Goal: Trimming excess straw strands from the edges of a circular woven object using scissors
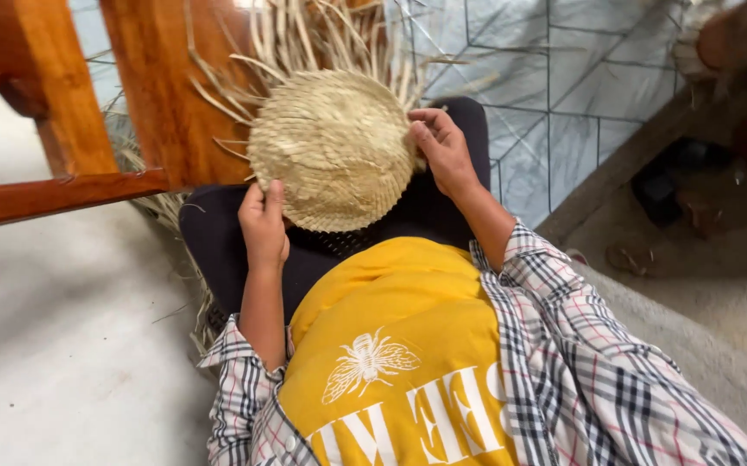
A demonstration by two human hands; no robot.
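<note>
Head view, looking down over a lap. Far left: reddish wooden furniture legs [63,103] and a rail, cut off by the top and left edges, so the kind of furniture impossible to tell. Pale floor [54,345] below, with a few loose straw bits hard to make out. Next, left hand [263,223] at the lower left edge of the round woven straw piece [334,147], fingers curled shut on its rim, thumb on top, fingertips hidden beneath the weave. Woven disc resting on the dark-clothed lap [218,242], between both hands, its unwoven strands [321,34] fanning up past the top edge and out of sight. More loose straw [144,168] partly hidden behind the wooden leg and lap. Right hand [442,147] at the disc's right edge, fingers bent and pressed together against the rim; whether pinching a strand or only touching, cannot tell. Below, yellow shirt [390,302] and checked sleeves [580,345], cut off by the bottom edge. Right: tiled floor [563,86], then blurred dark objects [684,185] near the upper right corner, too unclear to name.
</note>
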